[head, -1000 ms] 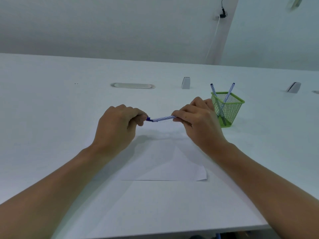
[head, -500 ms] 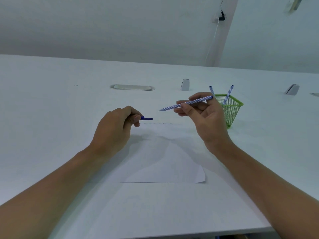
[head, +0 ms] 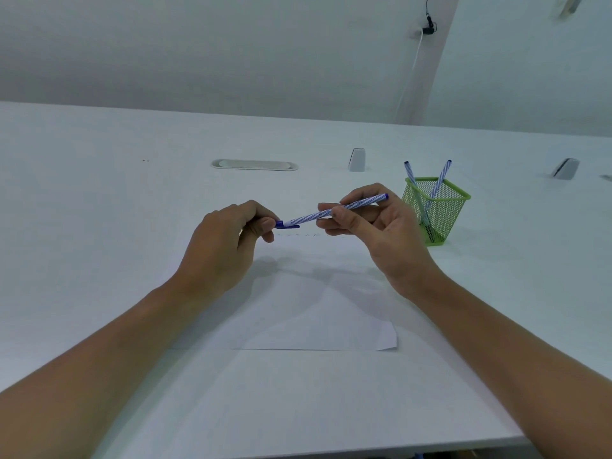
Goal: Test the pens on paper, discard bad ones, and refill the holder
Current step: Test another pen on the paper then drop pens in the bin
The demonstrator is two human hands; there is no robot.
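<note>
My right hand (head: 374, 233) pinches a blue-and-white striped pen (head: 334, 211) above the far end of a white paper sheet (head: 314, 313). The pen lies nearly level, its tip pointing left. My left hand (head: 225, 246) pinches the pen's small blue cap (head: 280, 224), which meets the pen's tip end. A faint line of blue marks (head: 298, 235) runs along the paper's far edge, just below the pen. A green mesh holder (head: 438, 213) stands to the right of my right hand with two striped pens (head: 440, 180) leaning in it.
A white oval cable cover (head: 255, 165) sits in the white table (head: 99, 226) behind my hands. Two small white brackets (head: 357, 159) (head: 565, 168) stand at the back. The table's front edge (head: 364, 450) runs close below the paper.
One second ago both hands held the capped pen. Then the cap came off in my left hand and the pen rose right. Now pen tip and cap are together again.
</note>
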